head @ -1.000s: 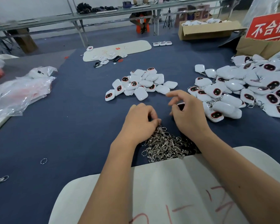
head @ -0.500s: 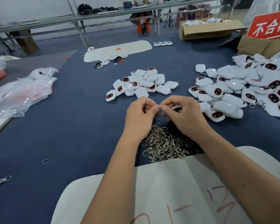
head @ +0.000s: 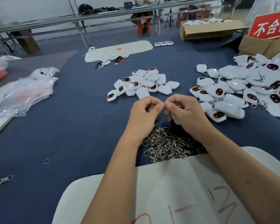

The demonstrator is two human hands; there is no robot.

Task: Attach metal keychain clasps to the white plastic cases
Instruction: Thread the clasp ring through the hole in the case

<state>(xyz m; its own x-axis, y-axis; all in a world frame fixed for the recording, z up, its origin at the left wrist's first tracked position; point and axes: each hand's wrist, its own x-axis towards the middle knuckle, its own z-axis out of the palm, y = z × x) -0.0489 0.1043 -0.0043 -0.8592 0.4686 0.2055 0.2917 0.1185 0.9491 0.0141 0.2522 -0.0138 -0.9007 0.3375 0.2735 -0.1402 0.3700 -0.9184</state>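
My left hand [head: 144,113] and my right hand [head: 187,113] meet fingertip to fingertip above the blue table. Between them hangs a small metal clasp [head: 164,111], pinched by my left thumb and finger. My right hand grips a white plastic case [head: 175,118], mostly hidden under its fingers. A heap of metal clasps [head: 166,144] lies just below both hands. A pile of plain white cases [head: 143,85] sits beyond my hands. To the right spreads a larger pile of cases with clasps [head: 242,89].
A white board [head: 176,194] with red marks lies under my forearms at the table's near edge. Clear plastic bags [head: 23,92] lie at the left. A loose ring [head: 46,161] and a stray clasp [head: 3,180] rest front left. Cardboard boxes [head: 212,29] stand far right.
My left hand rose from the clasp heap carrying a clasp. Both hands came together, and the fingertips now pinch at one spot.
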